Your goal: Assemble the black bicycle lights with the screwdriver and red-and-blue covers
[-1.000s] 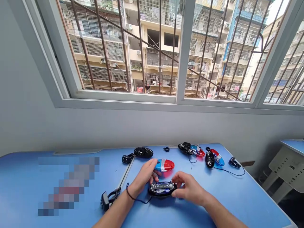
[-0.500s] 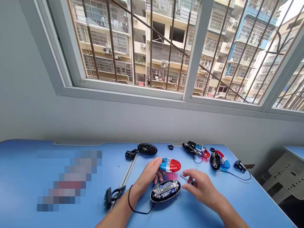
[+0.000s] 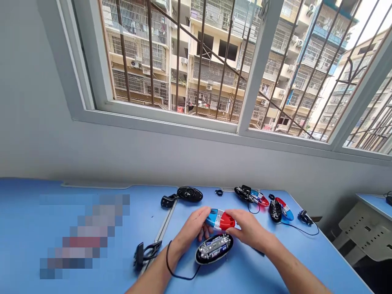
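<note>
- The two-coloured cover [image 3: 218,219] is held above the table [image 3: 260,275] between both hands, its smooth, glossy plastic clear blue at one end and red at the other, with a silvery band between.
- The blue end is pinched by the left hand [image 3: 196,224], its grip narrow around the cover's edge.
- The red end is held by the right hand [image 3: 248,229], thumb and fingers closed on it.
- Just below the cover, the open black housing [image 3: 214,248] is rested on the table, its oval shell turned open side up.
- Inside the housing, blue-labelled batteries and a pale circuit plate are contained.
- A thin black cable [image 3: 183,278] is joined to the housing and looped by the left wrist.
- By the left forearm, a black ring clamp [image 3: 147,253] is laid.
- Farther back, a glossy black oval unit [image 3: 190,194] and a small black ring [image 3: 219,192] are set.
- At the back right, two more dark units, [image 3: 244,192] and [image 3: 275,210], are placed beside red-and-blue covers [image 3: 284,208].
- Beside the right hand, a slim dark item [image 3: 259,252] is partly hidden.
</note>
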A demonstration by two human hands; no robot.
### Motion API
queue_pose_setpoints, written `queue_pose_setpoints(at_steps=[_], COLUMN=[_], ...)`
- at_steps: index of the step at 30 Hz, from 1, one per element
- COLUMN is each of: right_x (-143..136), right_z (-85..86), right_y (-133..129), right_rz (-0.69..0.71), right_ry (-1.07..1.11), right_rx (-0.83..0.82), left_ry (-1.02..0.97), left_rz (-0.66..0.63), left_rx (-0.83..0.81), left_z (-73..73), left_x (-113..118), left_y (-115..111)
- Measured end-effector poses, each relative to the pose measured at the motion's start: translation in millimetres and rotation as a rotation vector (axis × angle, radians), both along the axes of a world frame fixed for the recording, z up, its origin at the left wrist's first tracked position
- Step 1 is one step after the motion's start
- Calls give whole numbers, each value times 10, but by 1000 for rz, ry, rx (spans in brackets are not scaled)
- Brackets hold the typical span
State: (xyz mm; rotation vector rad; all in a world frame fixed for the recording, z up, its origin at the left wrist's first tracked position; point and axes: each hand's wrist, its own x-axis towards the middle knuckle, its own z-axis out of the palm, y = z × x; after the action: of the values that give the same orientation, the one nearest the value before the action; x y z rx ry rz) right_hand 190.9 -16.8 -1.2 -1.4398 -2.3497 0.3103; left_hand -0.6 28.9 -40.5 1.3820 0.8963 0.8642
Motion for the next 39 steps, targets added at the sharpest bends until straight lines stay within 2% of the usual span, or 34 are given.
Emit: queue_pose_setpoints(at_steps=[4, 9, 13, 16, 21, 25, 31, 36, 39], right_x=[56, 212, 187, 88, -47, -85, -103, -50, -1], right_z=[-100, -167, -188, -188, -177, -171, -154, -86, 6], right_y=[17, 189, 342, 413, 486, 521, 531, 489, 349], right_rz=[-71, -348, -486, -549, -590, -607, -628, -611, -572], right_ry=[-72, -137, -188, -221, -266, -296, -307, -276, -243], right_rx=[68, 96, 93, 88, 72, 61, 44, 53, 81], left_ry=[23, 75, 144, 247, 422, 568, 698, 635, 632], left_rz=[41, 81, 46, -46, -238, -308, -325, -262, -232], left_rx=[8, 39, 185, 309, 400, 483, 495, 524, 566], left_z=[-38, -64, 10, 111, 225, 241, 260, 198, 201], left_x=[23, 42, 6, -43, -120, -138, -105, -98, -119], left_y=[26, 42, -7, -76, -168, -208, -267, -233, -178])
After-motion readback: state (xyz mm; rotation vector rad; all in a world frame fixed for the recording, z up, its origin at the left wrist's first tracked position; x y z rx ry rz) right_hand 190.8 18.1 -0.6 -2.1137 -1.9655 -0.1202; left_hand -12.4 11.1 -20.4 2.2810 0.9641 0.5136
